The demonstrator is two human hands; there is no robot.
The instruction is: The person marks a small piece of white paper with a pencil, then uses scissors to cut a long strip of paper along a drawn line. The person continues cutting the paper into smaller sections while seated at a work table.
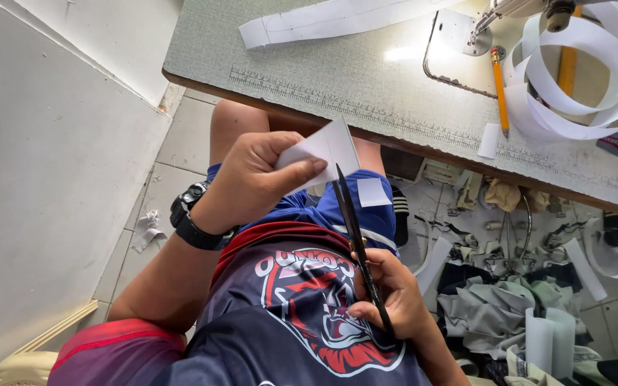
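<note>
My left hand [255, 175], with a black watch on its wrist, pinches a small white piece of paper-like fabric [329, 146] in front of the table edge. My right hand [389, 293] grips black scissors [354, 229] by the handles, low over my lap. The closed blades point up and their tip touches the lower edge of the white piece. A small white offcut [373, 191] lies on my blue shorts beside the blades.
A grey-green sewing table [337, 71] carries a long white strip [337, 18], coiled white tape [581, 78], an orange pencil [500, 86] and the sewing machine's metal plate [459, 32]. Fabric scraps, white rolls [548, 339] and cables clutter the tiled floor at right. A white wall stands left.
</note>
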